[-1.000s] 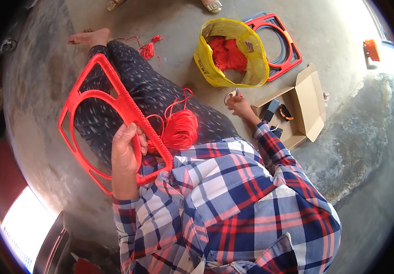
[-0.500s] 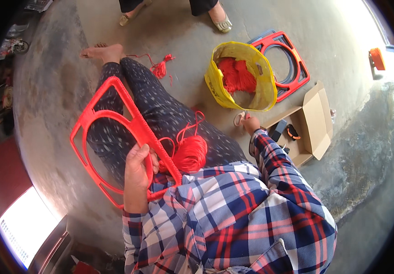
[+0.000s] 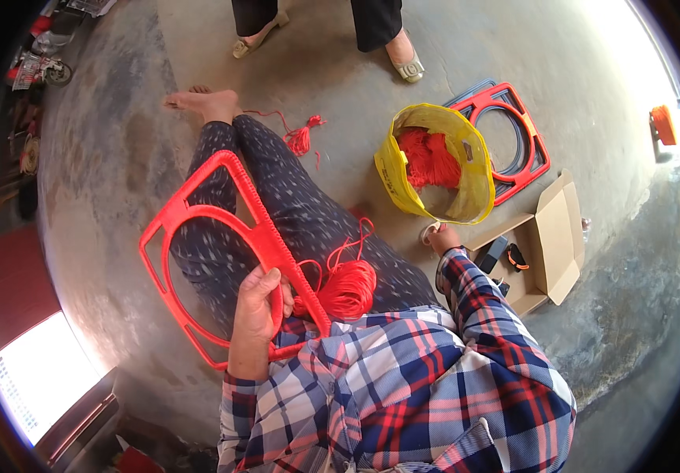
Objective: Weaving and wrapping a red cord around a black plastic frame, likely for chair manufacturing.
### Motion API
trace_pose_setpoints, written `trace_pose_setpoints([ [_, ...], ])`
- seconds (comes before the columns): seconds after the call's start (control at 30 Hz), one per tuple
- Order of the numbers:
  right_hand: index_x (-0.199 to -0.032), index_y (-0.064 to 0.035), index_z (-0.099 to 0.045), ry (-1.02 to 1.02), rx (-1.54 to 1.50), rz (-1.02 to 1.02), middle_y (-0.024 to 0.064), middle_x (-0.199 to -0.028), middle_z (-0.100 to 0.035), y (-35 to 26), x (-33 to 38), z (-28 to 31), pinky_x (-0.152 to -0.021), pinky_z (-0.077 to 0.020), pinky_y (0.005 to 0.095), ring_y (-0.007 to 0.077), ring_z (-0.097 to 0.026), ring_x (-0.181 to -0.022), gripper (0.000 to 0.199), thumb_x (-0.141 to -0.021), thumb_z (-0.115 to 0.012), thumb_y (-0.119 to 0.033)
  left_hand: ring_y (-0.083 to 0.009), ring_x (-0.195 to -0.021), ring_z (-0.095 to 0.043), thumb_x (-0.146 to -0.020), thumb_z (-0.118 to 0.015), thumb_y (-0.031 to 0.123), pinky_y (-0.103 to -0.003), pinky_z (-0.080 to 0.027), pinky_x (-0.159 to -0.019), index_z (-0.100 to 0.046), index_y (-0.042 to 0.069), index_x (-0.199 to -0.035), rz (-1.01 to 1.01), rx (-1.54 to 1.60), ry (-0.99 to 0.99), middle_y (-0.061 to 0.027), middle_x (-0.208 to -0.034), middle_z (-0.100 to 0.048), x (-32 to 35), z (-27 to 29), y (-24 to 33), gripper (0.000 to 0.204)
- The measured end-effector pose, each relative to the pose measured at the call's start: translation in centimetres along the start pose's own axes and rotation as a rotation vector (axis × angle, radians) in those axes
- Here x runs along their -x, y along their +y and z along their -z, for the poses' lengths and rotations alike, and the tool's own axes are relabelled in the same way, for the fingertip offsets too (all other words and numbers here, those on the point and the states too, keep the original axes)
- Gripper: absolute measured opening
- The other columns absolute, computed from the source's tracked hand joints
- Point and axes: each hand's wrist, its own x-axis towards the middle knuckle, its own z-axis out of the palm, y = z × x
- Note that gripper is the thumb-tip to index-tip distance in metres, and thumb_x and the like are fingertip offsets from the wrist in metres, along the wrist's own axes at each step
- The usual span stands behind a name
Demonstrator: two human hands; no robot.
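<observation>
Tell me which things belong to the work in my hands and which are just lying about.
Belongs, it seems:
red frame in your left hand
pale looped tool at your right hand
red cord bundle beside the frame
yellow bag of red cord
stacked frames

Lying about, apparently:
open cardboard box
dark oblong item inside
orange object, far right

Hemmed in at the right hand (image 3: 443, 239) by a yellow bag (image 3: 403, 193) just beyond and an open cardboard box (image 3: 559, 240) just beside. Passable over concrete floor (image 3: 348, 162) between bag and patterned trousers (image 3: 293, 185); barred across the lap by a red frame (image 3: 267, 243) in the left hand (image 3: 257, 303), with a red cord bundle (image 3: 348, 288) alongside.
</observation>
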Motion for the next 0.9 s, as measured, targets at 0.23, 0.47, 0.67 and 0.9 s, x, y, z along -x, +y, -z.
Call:
trace_pose_setpoints([
  [0.23,-0.068,-0.0042,-0.06,-0.055,-0.541,-0.002,0.0042,-0.059,-0.06,2.8,0.7,-1.3,-0.048,-0.0432,0.0312,0.0154,-0.056,-0.051,0.02,-0.077,-0.068,-0.02,-0.0166,-0.046,-0.056,-0.093,-0.059,0.026,-0.026,-0.044,-0.039,-0.057,-0.002,-0.108,-0.076,0.058,-0.064,-0.0115,-0.068,-0.062,0.0,-0.3,0.1,0.032],
  [0.47,-0.081,-0.0062,-0.065,-0.475,-0.389,0.0,-0.0001,-0.062,-0.058,0.5,9.1,2.4,-0.041,-0.0356,0.0254,0.0094,-0.049,-0.047,0.014,-0.073,-0.071,-0.016,-0.016,-0.048,-0.055,-0.092,-0.062,0.022,-0.027,-0.042,-0.043,-0.058,0.001,-0.096,-0.014,-0.075,0.006,-0.0089,-0.066,-0.061,-0.2,0.4,1.3,0.022],
  [0.67,-0.089,-0.0037,-0.068,-0.559,-0.515,0.249,-0.0027,-0.072,-0.059,-1.4,12.1,4.2,-0.061,-0.0408,0.0236,0.0053,-0.048,-0.067,0.035,-0.092,-0.063,-0.038,-0.0166,-0.061,-0.06,-0.086,-0.065,0.017,-0.028,-0.045,-0.05,-0.061,0.002,-0.098,-0.028,0.053,-0.064,-0.007,-0.077,-0.065,-2.6,0.1,2.0,0.019],
  [0.9,-0.087,0.0024,-0.062,-0.349,-0.213,0.439,0.0006,-0.07,-0.057,-4.0,13.0,8.6,-0.059,-0.0416,0.0274,0.0089,-0.05,-0.066,0.039,-0.089,-0.065,-0.037,-0.0163,-0.078,-0.065,-0.085,-0.063,0.02,-0.031,-0.054,-0.066,-0.061,-0.001,-0.107,0.009,0.147,-0.273,-0.0113,-0.104,-0.065,-2.6,0.0,2.3,0.03],
])
